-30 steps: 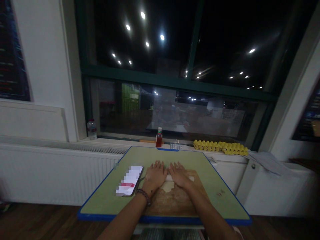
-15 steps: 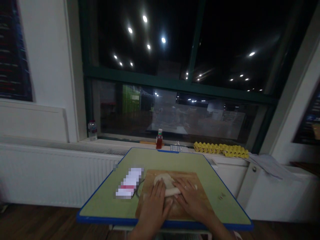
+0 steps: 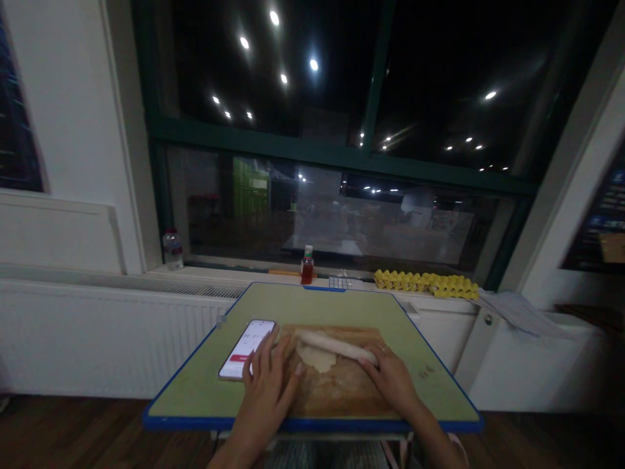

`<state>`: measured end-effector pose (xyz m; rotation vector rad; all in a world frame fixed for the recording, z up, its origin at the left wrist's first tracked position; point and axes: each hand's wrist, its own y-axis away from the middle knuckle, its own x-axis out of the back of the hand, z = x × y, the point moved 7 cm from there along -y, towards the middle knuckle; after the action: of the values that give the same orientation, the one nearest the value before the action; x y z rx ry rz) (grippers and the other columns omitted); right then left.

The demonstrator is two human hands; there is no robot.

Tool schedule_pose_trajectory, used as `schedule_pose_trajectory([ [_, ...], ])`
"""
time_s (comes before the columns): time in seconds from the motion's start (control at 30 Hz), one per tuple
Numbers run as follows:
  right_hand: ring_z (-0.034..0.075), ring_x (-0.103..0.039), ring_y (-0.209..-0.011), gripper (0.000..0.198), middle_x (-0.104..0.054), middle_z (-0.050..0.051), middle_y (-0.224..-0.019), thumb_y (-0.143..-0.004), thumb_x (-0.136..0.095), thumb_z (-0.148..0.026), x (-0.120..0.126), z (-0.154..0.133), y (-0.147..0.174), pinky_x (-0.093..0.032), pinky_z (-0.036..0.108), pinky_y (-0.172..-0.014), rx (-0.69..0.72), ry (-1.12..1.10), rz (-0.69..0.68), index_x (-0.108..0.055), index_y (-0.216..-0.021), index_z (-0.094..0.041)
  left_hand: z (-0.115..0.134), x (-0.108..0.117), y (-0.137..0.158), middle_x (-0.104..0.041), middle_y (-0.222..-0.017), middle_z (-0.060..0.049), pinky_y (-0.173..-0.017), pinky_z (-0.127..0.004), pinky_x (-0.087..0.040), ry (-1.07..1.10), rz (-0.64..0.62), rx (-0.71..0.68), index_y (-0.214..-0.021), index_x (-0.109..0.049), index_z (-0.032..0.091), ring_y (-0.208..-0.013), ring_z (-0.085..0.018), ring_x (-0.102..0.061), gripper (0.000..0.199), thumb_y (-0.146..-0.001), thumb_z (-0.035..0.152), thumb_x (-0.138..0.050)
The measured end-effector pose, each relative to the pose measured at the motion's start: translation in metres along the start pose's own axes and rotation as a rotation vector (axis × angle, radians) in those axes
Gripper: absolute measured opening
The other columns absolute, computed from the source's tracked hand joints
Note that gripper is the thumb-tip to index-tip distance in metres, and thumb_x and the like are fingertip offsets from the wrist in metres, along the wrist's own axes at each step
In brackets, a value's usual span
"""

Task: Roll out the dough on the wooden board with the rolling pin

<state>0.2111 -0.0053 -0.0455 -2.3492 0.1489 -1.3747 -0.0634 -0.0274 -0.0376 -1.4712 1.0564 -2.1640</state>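
Note:
On a wooden board (image 3: 351,397) lies a flat, pale piece of dough (image 3: 319,358) with an uneven edge. A light rolling pin (image 3: 332,343) slants across the dough's far part. My right hand (image 3: 390,378) has its fingers wrapped around the pin's right end. Off the pin, my left hand (image 3: 267,371) is spread over the board's left edge, its fingers partly in front of a phone (image 3: 244,345) with a lit screen. Whether those fingers touch the phone or the board I cannot tell.
The green table (image 3: 195,391) has a blue rim. On the windowsill behind it are a small bottle of red liquid (image 3: 307,268), yellow egg trays (image 3: 424,284) and a clear water bottle (image 3: 172,250). A white radiator (image 3: 97,339) runs along the wall.
My left hand has left the rolling pin and moved left, beside the phone. My right hand has shifted to the pin's right end, and the pin now slants farther back over the dough.

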Motion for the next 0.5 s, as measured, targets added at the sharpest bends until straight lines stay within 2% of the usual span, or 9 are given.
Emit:
schedule_pose_trajectory([
  [0.07,0.022,-0.060,-0.109,0.038,-0.067,0.009,-0.116,-0.096,-0.040,-0.043,0.003,0.013,0.000,-0.043,0.031,-0.094,-0.103,-0.009,0.050,-0.064,-0.115,-0.020,-0.001,-0.005,-0.007,-0.027,-0.158,-0.011,-0.114,-0.052,-0.025,0.015,-0.036,-0.003,-0.147,-0.037,0.022,-0.144,-0.027,-0.024,0.054,-0.096,0.040,-0.037],
  [0.17,0.021,-0.063,-0.104,0.043,-0.067,0.010,-0.113,-0.098,-0.033,-0.041,0.008,0.026,-0.001,-0.044,0.029,-0.089,-0.215,0.004,0.125,-0.065,-0.113,-0.017,0.001,-0.027,-0.012,-0.029,-0.158,-0.011,-0.114,-0.051,-0.027,0.032,-0.199,-0.059,-0.146,-0.039,0.020,-0.146,-0.028,-0.023,0.056,-0.095,0.044,-0.040],
  [0.33,0.020,-0.065,-0.095,0.042,-0.068,0.011,-0.110,-0.099,-0.033,-0.040,0.012,0.029,0.000,-0.044,0.026,-0.081,-0.271,0.060,0.166,-0.067,-0.107,-0.016,0.007,-0.063,-0.015,-0.032,-0.156,-0.010,-0.114,-0.049,-0.029,0.045,-0.492,-0.082,-0.143,-0.045,0.021,-0.144,-0.030,-0.027,0.057,-0.093,0.048,-0.042],
  [0.4,0.020,-0.066,-0.092,0.041,-0.069,0.011,-0.108,-0.099,-0.033,-0.039,0.012,0.029,0.003,-0.044,0.025,-0.079,-0.284,0.104,0.157,-0.067,-0.106,-0.017,0.012,-0.066,-0.018,-0.029,-0.157,-0.010,-0.116,-0.051,-0.025,0.032,-0.557,-0.065,-0.144,-0.044,0.021,-0.145,-0.031,-0.026,0.059,-0.092,0.050,-0.043],
  [0.5,0.020,-0.065,-0.092,0.038,-0.068,0.011,-0.105,-0.098,-0.035,-0.037,0.009,0.028,0.006,-0.044,0.026,-0.078,-0.297,0.180,0.132,-0.066,-0.105,-0.016,0.031,-0.060,-0.022,-0.028,-0.158,-0.006,-0.118,-0.057,-0.015,0.039,-0.551,-0.112,-0.144,-0.045,0.028,-0.147,-0.031,-0.019,0.058,-0.093,0.055,-0.039],
])
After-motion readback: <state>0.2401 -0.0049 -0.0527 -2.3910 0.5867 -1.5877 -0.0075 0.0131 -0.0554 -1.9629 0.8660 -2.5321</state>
